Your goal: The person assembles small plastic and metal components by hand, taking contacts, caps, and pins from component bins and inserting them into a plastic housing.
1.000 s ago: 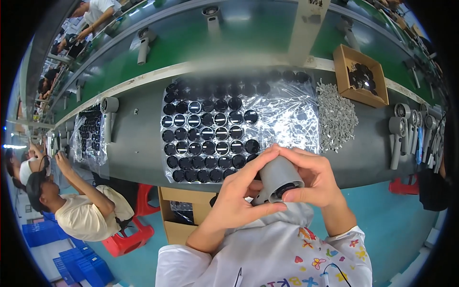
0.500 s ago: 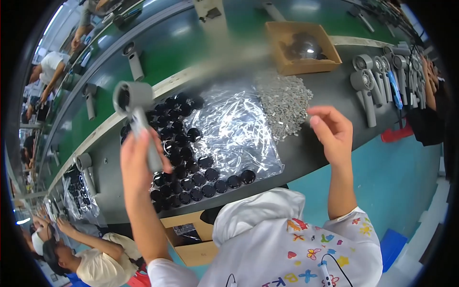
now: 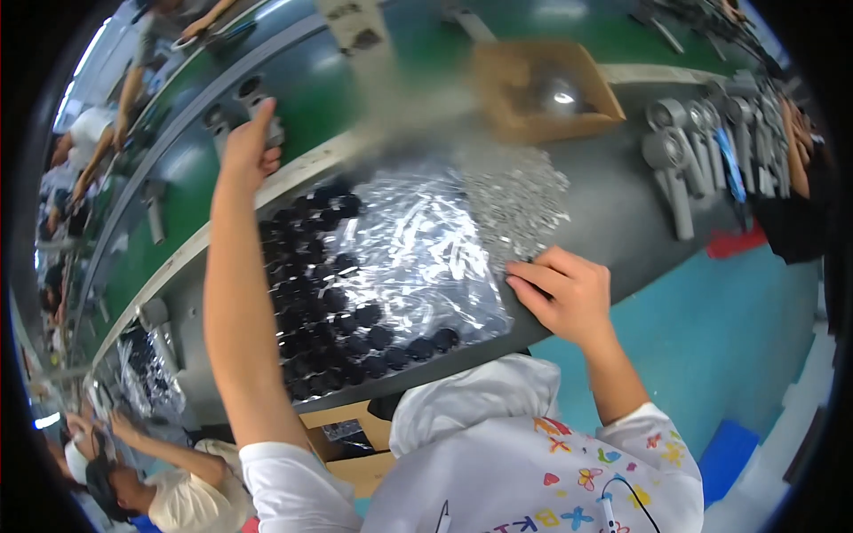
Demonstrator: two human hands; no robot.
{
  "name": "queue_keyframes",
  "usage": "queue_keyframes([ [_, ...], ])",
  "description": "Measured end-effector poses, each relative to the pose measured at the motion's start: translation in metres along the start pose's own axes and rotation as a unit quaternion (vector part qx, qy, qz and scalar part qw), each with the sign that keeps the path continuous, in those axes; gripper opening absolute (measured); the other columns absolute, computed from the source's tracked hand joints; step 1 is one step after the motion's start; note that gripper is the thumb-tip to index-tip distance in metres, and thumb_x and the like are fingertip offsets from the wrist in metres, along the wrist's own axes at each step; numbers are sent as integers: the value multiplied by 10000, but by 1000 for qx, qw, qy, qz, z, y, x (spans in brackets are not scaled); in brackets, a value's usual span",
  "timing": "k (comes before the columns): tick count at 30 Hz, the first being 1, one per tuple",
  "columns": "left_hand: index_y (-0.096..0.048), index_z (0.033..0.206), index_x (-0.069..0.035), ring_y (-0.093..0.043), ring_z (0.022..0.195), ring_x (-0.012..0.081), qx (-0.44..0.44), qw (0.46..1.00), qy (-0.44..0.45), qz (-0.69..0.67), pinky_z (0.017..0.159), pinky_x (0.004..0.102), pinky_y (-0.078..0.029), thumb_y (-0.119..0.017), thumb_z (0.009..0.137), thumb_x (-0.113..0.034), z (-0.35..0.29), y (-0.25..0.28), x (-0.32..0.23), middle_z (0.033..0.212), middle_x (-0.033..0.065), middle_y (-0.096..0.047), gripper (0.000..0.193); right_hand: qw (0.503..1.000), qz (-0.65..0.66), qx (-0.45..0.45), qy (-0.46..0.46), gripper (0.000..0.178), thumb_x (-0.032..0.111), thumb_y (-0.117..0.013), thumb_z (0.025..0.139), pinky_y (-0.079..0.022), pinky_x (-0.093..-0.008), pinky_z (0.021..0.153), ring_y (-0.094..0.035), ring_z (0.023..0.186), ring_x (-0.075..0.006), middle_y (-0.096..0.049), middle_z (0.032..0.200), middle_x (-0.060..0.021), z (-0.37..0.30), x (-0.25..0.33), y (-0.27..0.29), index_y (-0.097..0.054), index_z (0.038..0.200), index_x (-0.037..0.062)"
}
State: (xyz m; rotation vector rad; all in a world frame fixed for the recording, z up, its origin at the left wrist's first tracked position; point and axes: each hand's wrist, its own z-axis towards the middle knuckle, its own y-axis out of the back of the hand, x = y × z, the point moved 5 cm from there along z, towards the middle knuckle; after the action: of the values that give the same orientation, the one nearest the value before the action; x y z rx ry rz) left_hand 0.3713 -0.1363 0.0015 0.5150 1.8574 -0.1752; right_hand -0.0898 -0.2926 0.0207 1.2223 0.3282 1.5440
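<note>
My left hand (image 3: 249, 149) is stretched out over the green belt, its fingers closed around a grey handheld fan (image 3: 252, 87) whose handle is partly hidden by the hand. Just left of it, another grey fan (image 3: 216, 117) lies on the belt. My right hand (image 3: 569, 289) is at the near edge of a pile of small grey pieces (image 3: 520, 200), thumb and forefinger pinched close together. What sits between those fingertips is too small to make out. Between my arms, a clear plastic sheet (image 3: 413, 235) carries rows of round black caps (image 3: 306, 302).
An open cardboard box (image 3: 606, 107) with shiny dark contents stands at the far side. Several grey fans (image 3: 680, 200) are grouped on the right of the table, by another person's arm. A cardboard box (image 3: 369, 466) is below the table edge. Co-workers sit at left.
My left hand has carried the fan from above the caps out to the belt. My right hand has come down and left to the pile's near edge. Fans on the belt have shifted left.
</note>
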Motion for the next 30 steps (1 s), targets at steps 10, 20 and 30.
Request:
queue_keyframes([
  [10, -656, 1239, -67, -706, 843, 327, -280, 836, -249, 401, 723, 457, -578, -683, 898, -622, 20, 54, -19, 979, 144, -667, 652, 999, 16, 15, -28, 105, 35, -771, 823, -440, -301, 515, -580, 570, -173, -626, 764, -57, 0, 2, 0, -676, 864, 55],
  [20, -602, 1029, -60, -614, 692, 246, -177, 959, -34, 218, 602, 382, -488, -728, 894, -434, -11, 148, -1, 746, 62, -583, 418, 971, 207, -50, -107, 95, -57, -692, 888, -399, -198, 523, -543, 621, -43, -663, 858, -34, -10, -20, -2, -623, 878, 8],
  [30, -502, 1238, -10, -689, 659, 191, 112, 964, -169, -172, 505, 306, -553, -725, 928, -162, -213, 67, 17, 851, 115, -652, 411, 892, 393, -88, -207, 101, -15, -642, 959, -467, -241, 497, -597, 584, -127, -705, 934, -143, -10, -54, 3, -662, 1055, -42],
])
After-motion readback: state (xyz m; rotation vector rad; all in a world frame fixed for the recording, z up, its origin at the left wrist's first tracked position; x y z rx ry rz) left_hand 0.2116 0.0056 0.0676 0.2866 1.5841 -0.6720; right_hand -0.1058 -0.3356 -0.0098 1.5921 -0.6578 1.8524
